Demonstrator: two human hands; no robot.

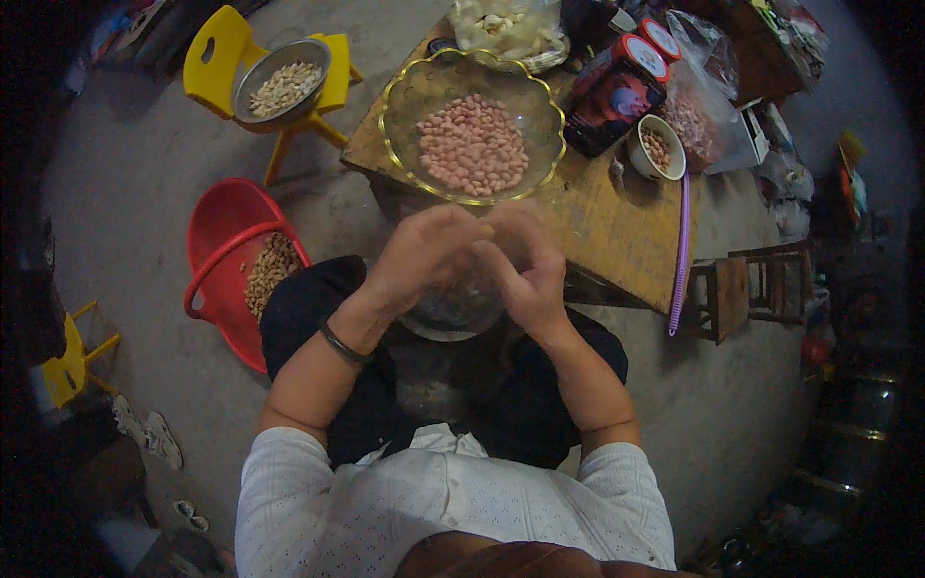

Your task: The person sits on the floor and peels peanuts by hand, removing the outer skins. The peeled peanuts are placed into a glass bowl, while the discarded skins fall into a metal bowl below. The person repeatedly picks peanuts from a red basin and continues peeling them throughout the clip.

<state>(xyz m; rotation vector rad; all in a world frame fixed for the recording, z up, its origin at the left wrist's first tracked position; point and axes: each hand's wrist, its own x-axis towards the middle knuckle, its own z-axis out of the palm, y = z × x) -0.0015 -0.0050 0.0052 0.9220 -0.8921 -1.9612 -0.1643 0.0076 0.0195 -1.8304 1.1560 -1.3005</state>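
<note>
My left hand (425,254) and my right hand (533,271) meet at the fingertips, slightly blurred. Between them is a small yellowish thing (486,230), apparently a peanut pod, mostly hidden by the fingers. Below, between my knees, sits a round basin (452,329), its contents largely covered by my hands. Just beyond my fingers, a clear scalloped bowl with a gold rim (396,160) stands on the wooden table (614,238). Pink-skinned shelled peanuts (473,148) lie in it. To my left, a red plastic basket (217,224) holds unshelled peanuts (271,274).
A metal bowl (242,90) of pale peanut shells rests on a yellow chair (217,54). The table also bears a small cup (676,170) of peanuts, red-lidded jars (614,90), a plastic bag (506,29) and a purple strip (681,253). Wooden stools (730,292) stand at right.
</note>
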